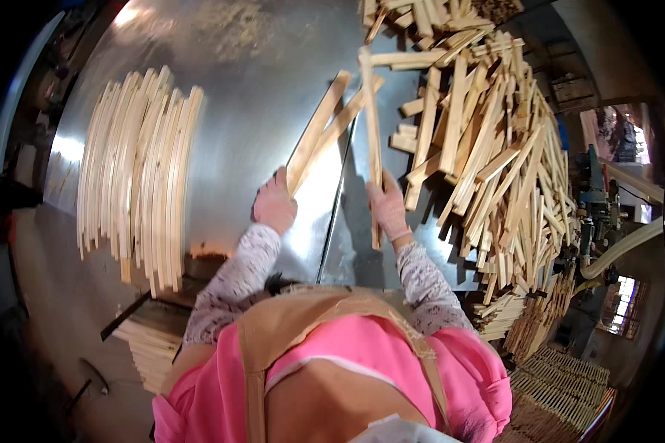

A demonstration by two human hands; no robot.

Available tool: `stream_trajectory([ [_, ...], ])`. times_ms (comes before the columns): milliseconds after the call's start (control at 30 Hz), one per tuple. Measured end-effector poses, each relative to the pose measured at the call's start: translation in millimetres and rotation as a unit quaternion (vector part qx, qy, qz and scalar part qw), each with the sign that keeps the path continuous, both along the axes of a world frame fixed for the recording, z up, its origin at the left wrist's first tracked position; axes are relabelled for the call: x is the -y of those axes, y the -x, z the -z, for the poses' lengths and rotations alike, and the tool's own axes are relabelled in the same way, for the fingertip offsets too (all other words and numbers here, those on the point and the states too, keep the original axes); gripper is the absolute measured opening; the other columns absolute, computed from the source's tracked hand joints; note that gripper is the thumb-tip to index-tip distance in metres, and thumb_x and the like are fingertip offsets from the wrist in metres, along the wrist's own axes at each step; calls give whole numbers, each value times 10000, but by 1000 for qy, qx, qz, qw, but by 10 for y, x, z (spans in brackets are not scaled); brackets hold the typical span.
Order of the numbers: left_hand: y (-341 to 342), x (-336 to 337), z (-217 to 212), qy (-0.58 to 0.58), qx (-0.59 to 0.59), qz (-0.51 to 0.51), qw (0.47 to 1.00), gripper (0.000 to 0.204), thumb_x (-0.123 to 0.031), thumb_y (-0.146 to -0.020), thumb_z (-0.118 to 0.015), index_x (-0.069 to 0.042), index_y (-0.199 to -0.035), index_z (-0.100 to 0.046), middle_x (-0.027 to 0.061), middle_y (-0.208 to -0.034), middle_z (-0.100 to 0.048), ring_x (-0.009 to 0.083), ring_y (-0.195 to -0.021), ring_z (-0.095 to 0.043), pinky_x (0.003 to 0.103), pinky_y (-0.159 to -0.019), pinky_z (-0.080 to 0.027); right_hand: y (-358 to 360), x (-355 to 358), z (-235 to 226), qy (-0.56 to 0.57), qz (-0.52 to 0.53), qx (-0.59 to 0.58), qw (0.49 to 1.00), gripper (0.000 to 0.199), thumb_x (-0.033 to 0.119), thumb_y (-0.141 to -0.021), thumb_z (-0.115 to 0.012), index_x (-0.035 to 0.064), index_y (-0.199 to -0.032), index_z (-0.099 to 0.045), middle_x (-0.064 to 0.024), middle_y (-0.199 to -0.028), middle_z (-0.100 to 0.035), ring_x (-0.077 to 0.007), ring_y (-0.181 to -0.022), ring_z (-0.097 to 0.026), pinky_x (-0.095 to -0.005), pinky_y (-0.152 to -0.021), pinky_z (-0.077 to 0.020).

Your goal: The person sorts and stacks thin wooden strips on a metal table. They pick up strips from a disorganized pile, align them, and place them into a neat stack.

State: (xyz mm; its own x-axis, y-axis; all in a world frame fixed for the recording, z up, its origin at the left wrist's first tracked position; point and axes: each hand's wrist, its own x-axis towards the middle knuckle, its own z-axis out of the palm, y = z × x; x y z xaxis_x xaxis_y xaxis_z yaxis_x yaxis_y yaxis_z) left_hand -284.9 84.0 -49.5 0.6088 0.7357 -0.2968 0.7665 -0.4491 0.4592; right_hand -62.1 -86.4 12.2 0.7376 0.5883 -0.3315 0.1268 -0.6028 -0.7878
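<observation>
Left hand (275,204) gripping perhaps two wooden slats (325,125), right hand (388,207) closed around one upright slat (371,118)

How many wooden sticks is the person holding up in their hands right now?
3, as far as shows. The left hand grips two wooden slats that fan apart toward the upper right; the right hand holds one slat nearly upright. More could be hidden behind these.

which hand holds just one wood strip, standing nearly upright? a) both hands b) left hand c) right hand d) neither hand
c: the right hand grips a single wood strip that stands nearly upright, while the left hand holds a couple of strips slanting up to the right over the metal table.
</observation>
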Motion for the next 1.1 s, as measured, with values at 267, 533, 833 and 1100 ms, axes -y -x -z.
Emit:
stream_trajectory([
  [267,667,111,-10,538,399,-202,714,464,-81,-1011,-669,4,-1462,-600,90,-1244,-728,205,-1051,-716,340,-952,-598,1365,-1001,377,-161,13,-248,955,556,225,-964,-669,18,-1458,-521,-220,-1130,-690,-340,-1070,-681,-449,-911,-566],
  [533,1551,-51,6,519,508,-333,601,473,-280,-1110,-625,-9,-1495,-581,129,-1357,-706,248,-1225,-682,404,-1086,-558,1969,-1319,762,-193,70,-489,848,884,155,-981,-704,100,-1706,-201,-167,-1285,-617,-288,-1103,-649,-407,-948,-588],
  [833,2272,-85,326,469,345,-346,735,408,-386,-1146,-517,-58,-1314,-692,108,-1162,-779,230,-1026,-736,365,-920,-594,2509,-1712,722,105,-329,-173,923,627,418,-1072,-573,36,-1552,-443,-278,-1273,-668,-401,-1088,-705,-430,-1001,-553],
  [1100,2940,-555,-405,-148,86,-236,957,626,-403,-994,-646,-88,-1528,-560,145,-1430,-667,287,-1356,-600,418,-1151,-467,2860,-2243,330,95,-690,229,679,427,359,-1056,-576,315,-1480,-557,-215,-1131,-680,-424,-991,-732,-454,-847,-617],
])
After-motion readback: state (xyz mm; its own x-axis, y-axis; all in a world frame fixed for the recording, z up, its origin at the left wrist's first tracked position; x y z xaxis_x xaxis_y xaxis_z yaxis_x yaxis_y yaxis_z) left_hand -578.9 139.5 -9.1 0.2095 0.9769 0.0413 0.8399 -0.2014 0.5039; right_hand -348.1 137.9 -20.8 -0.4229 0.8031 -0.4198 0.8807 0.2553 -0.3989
